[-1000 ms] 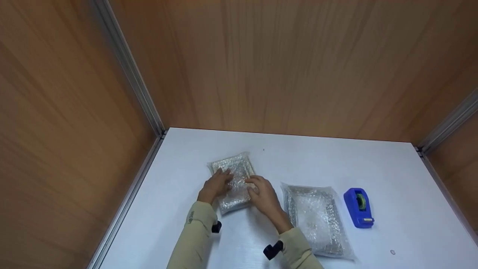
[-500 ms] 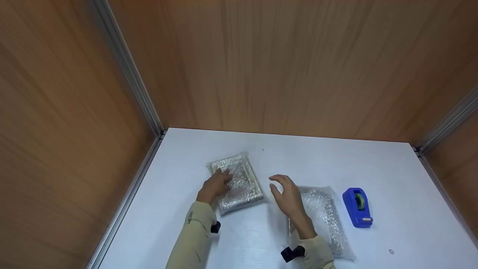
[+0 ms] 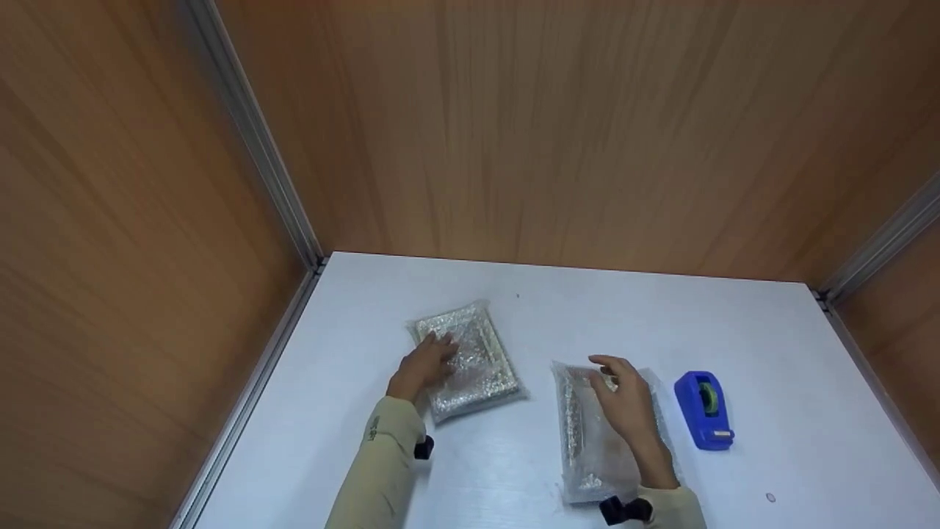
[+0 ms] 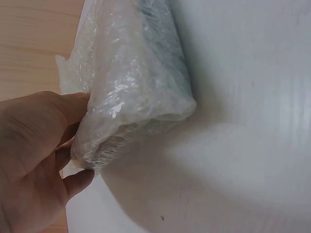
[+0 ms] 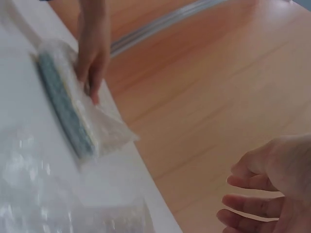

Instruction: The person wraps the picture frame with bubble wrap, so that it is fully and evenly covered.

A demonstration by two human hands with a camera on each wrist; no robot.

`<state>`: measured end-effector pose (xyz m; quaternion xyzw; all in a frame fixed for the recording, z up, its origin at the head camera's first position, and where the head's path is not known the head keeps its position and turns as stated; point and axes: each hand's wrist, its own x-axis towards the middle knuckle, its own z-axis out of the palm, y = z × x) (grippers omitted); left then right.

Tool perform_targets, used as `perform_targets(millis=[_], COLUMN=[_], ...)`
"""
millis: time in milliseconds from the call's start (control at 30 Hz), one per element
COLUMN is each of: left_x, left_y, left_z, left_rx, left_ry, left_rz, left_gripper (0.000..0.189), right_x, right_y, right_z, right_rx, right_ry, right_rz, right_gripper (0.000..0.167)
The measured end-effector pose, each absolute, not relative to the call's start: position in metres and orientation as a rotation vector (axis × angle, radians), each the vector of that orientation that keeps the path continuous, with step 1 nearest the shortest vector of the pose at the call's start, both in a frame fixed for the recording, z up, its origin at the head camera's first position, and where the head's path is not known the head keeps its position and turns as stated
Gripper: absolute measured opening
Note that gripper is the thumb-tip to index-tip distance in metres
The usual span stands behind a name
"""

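A bubble-wrapped rectangular package (image 3: 477, 371) lies at an angle on the white table. My left hand (image 3: 426, 365) rests on its upper face near the left side, with the fingers spread over the wrap. In the left wrist view, the fingertips touch the crinkled wrap (image 4: 126, 73) at one end. Above a second, larger bubble-wrap packet (image 3: 587, 448) is my right hand (image 3: 624, 400), which holds nothing. Its fingers are loosely bent, thumb apart from the index finger; the right wrist view shows the same empty hand (image 5: 272, 187). The forearm hides part of that packet.
A blue tape dispenser (image 3: 703, 422) with a green roll stands to the right of the packet. Near the front right lies a small ring-like scrap (image 3: 770, 497). Wood-grain panels (image 3: 558, 147) in metal framing wall the table at the back and sides.
My right hand has left the angled package and moved right, over the larger packet. The left hand has stayed where it was on the wrap.
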<state>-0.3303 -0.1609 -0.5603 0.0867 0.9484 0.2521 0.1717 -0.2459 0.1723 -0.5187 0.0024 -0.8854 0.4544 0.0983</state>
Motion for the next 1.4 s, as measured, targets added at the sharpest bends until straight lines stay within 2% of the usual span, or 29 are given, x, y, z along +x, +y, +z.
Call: perform_targets(millis=[567, 1100, 1400], left_x=[-0.331, -0.329, -0.330], left_y=[-0.164, -0.166, -0.165], left_z=[-0.559, -0.558, -0.561], left_rx=[0.279, 0.282, 0.298], left_ry=[2.698, 2.698, 2.707], left_rz=[0.660, 0.706, 0.651], left_gripper=[0.053, 0.053, 0.052], right_x=[-0.214, -0.200, -0.196], right_y=[0.248, 0.287, 0.313], right_z=[-0.520, -0.543, -0.563], right_rx=[-0.269, -0.583, -0.632], right_ry=[-2.751, -2.787, -2.771], right_rz=[1.261, 1.152, 1.026], right_gripper=[0.037, 0.047, 0.052])
